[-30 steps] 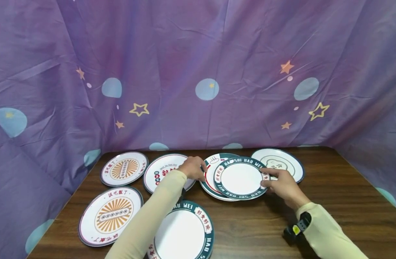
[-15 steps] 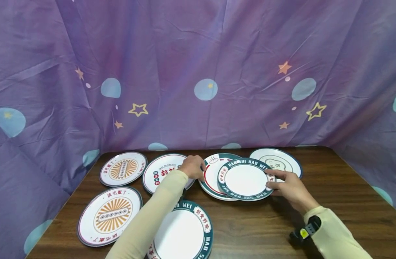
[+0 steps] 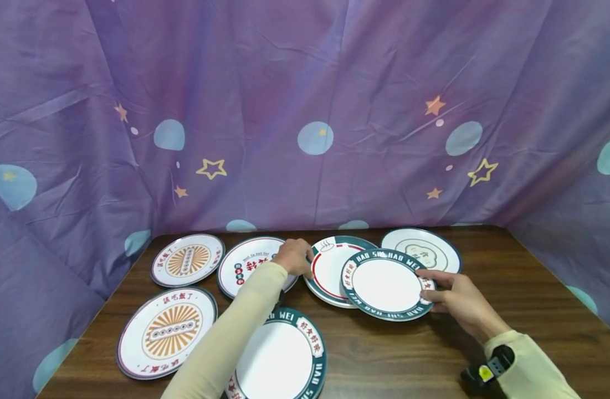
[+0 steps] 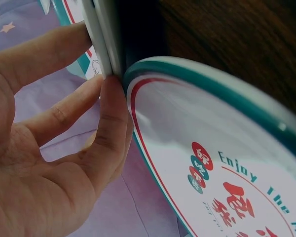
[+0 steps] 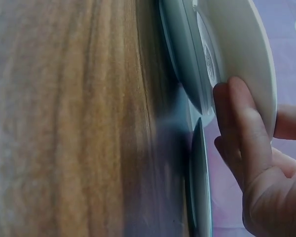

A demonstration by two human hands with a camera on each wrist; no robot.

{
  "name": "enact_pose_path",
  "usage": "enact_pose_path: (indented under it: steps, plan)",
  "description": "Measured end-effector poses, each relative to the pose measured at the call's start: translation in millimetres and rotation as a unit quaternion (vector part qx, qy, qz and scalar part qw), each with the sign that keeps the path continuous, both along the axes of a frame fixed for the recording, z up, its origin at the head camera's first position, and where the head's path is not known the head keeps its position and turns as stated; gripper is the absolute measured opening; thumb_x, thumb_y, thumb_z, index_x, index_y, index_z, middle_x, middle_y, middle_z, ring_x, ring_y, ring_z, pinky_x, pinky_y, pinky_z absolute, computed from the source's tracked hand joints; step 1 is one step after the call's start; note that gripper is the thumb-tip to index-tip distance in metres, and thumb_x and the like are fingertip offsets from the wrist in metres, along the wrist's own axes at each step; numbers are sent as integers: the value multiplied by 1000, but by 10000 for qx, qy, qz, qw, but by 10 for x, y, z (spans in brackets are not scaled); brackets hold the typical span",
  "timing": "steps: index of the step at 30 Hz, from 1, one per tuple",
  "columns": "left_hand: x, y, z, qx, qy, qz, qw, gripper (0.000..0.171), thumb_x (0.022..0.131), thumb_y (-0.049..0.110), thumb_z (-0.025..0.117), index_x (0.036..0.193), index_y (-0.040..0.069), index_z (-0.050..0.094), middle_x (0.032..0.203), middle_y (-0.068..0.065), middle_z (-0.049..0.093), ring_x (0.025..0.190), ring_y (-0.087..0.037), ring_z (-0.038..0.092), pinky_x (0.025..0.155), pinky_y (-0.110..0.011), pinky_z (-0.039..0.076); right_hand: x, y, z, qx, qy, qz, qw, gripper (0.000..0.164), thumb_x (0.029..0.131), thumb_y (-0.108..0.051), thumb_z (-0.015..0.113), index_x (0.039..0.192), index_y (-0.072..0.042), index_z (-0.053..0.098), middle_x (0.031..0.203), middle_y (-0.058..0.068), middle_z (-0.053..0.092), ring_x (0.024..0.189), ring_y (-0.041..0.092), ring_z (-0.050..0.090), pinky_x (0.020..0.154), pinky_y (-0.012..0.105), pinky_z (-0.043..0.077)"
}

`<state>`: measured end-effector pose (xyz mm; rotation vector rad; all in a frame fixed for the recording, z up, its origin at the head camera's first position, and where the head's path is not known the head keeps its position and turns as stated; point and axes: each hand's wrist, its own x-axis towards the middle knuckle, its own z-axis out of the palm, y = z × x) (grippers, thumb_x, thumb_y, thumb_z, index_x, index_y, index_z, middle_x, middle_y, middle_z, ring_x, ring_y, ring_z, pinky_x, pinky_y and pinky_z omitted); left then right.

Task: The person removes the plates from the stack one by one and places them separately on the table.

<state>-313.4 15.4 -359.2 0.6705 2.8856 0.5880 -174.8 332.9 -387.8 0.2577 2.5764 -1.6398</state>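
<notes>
My right hand (image 3: 461,302) pinches the right rim of a white plate (image 3: 384,287) with a green lettered border. In the right wrist view its pale underside (image 5: 241,42) shows, fingers beneath and raised off the wood. The plate overlaps a white plate with green and red bands (image 3: 329,271) in the head view. At that banded plate's left edge, my left hand (image 3: 295,257) holds the rim; the left wrist view shows two stacked rims (image 4: 103,42) between the fingers. Close under the left hand lies a plate with red characters (image 3: 235,271).
Two plates with orange sunburst prints (image 3: 187,260) lie at the left of the wooden table (image 3: 374,360). A green-bordered plate (image 3: 280,360) sits at the front, partly behind the left sleeve. A plate with a cloud-like outline (image 3: 424,255) is at the back right. A purple curtain (image 3: 265,111) hangs behind.
My right hand has drawn the green-bordered plate rightward and toward me, uncovering more of the banded plate below. The left hand has stayed at the banded plate's rim.
</notes>
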Motion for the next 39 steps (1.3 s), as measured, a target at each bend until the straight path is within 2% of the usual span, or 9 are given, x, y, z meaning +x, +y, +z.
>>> enact_pose_path:
  steps: [3,8,15,22,24,29,32,39]
  plan:
    - [-1,-6,-7,5,-17,-7,10000,36,67,14,91,100,7,76,117,-11,72,121,-32,58,107,-41,46,21,20,-23,-41,-50,44,10000,60,92,-8,66,146,7,44,128,14,59,81,5,60,69,29,57]
    - [-6,-10,-5,26,-11,-8,10000,32,67,12,90,95,7,76,115,-11,72,118,-32,59,104,-41,48,73,60,-40,-59,-213,232,9995,60,91,-11,68,146,5,46,134,15,57,84,7,60,69,31,57]
    - [-11,-6,16,52,-147,65,9999,30,68,12,90,95,8,76,116,-12,71,115,-30,59,102,-40,49,160,125,-52,-733,-392,935,9921,66,90,-12,70,147,6,43,125,4,61,88,13,68,76,36,61]
    - [-3,-7,23,43,-121,19,9999,28,67,10,89,92,7,76,111,-11,71,109,-28,60,97,-38,51,227,162,-68,-839,-542,1395,9852,65,91,-13,69,148,4,43,139,15,53,86,15,67,75,40,62]
    - [-5,-7,17,42,-125,23,9999,28,67,10,89,92,7,76,111,-11,71,108,-28,60,96,-37,51,238,171,-70,-882,-620,1521,9825,63,91,-13,68,147,2,44,140,13,52,87,16,67,75,41,62]
    - [-4,-13,16,-10,-81,53,10000,28,66,12,90,90,8,76,108,-10,73,107,-28,61,96,-37,51,255,203,-68,-1264,-899,2058,9662,59,93,-10,65,147,2,45,127,7,65,91,21,72,79,43,62]
    - [-1,-14,23,0,-80,81,9999,27,66,11,90,89,8,76,106,-10,73,106,-28,61,96,-38,50,275,210,-69,-1447,-1019,2421,9540,56,93,-7,64,146,3,46,119,8,69,90,22,72,77,42,63]
    - [-5,-1,21,117,-79,161,9998,25,64,10,92,81,9,74,102,-10,72,98,-26,61,90,-37,52,315,195,-92,-1674,-1232,3129,9268,50,93,1,60,142,-1,53,117,7,71,89,17,71,73,33,62]
